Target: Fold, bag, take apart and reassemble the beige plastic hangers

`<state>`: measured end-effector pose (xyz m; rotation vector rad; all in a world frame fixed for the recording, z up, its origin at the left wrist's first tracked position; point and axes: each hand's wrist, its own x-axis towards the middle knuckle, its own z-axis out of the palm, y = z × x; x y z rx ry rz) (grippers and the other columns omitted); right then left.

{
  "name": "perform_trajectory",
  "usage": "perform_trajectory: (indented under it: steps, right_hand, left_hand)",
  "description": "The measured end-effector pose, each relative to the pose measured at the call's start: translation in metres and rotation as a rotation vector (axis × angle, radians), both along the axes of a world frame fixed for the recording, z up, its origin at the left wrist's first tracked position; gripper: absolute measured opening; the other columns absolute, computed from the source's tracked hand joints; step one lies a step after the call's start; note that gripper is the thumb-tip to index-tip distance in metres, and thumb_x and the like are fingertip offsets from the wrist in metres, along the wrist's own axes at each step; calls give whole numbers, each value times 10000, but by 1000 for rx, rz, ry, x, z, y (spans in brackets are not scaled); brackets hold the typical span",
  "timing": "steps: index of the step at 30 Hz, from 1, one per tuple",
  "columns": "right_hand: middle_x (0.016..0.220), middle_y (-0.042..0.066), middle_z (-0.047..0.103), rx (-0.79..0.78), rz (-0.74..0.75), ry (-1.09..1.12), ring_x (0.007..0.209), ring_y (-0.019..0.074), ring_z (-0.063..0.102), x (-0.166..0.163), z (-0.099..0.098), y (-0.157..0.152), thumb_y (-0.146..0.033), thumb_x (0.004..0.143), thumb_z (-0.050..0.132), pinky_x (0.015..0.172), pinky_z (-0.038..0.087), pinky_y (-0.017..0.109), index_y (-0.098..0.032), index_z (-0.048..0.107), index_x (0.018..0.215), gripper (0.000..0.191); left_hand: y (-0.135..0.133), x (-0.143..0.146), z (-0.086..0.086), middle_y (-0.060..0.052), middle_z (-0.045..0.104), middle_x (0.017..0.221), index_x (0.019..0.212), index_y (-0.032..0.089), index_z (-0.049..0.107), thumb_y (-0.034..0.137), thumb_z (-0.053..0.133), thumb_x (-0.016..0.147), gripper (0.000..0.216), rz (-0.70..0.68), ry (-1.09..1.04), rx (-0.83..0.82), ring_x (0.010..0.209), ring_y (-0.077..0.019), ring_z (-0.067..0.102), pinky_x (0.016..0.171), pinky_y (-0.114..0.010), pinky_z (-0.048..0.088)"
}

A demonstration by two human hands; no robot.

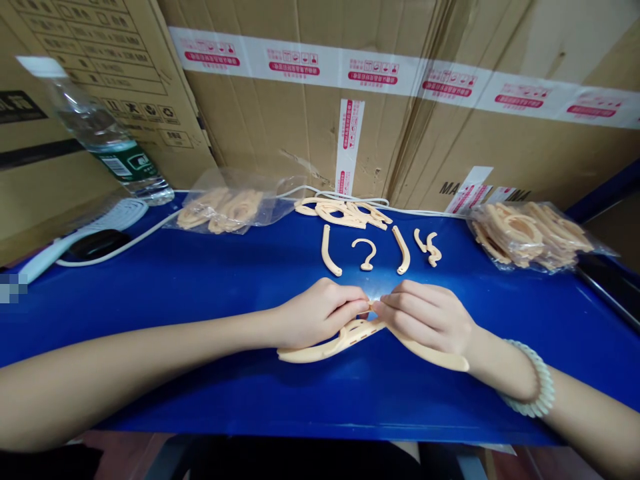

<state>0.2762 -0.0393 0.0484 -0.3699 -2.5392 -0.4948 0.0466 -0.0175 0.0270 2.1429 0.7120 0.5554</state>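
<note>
From where I stand, I see two bare hands close together over a shiny blue table (200, 393). The left hand (324, 312) and the right hand (429, 317) have hold of one cream plastic hanger (345, 343). Its middle is right by the fingertips, and its two long arms stick out to the sides, like bird wings. One arm pokes out under the left hand, on the side nearer the person. The other arm bends down below the right hand, and its tip ends near the wrist, where there is a pale bead bracelet (537, 380). The thumbs and fingers of both hands are bent and pinched close, with just a small gap between the two hands. A tiny bit of something shows at the tips, but I can't tell what part it is. Past the hands lie a loose hook (368, 255), with a curved bar (329, 253) on one side and a matching bar (401, 252) on the other. Some small bits (431, 249) lie near that second bar. Behind them is a pile of flat cream parts (345, 213). One clear bag (227, 208) of parts sits near a water bottle (120, 150), and another bag (533, 233) sits at the far side.
</note>
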Motion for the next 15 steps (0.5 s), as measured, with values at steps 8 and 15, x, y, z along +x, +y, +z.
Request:
perform_trajectory:
  steps: [8, 15]
  right_hand:
    - [947, 65, 729, -333, -158, 319, 860, 214, 680, 20, 33, 8, -141, 1019, 480, 745, 550, 363, -258, 670, 988, 225]
    - [773, 47, 730, -738, -756, 114, 683, 224, 673, 88, 36, 66, -261, 892, 622, 612, 488, 303, -159, 682, 1071, 215]
  left_hand:
    - [5, -3, -4, 3, 596, 655, 878, 149, 590, 516, 442, 1026, 423, 4, -178, -452, 514, -105, 508, 514, -216, 387]
    - [13, -5, -15, -127, 725, 822, 1027, 119, 581, 586, 664, 895, 493, -67, -505, -820, 593, -167, 655, 547, -249, 520]
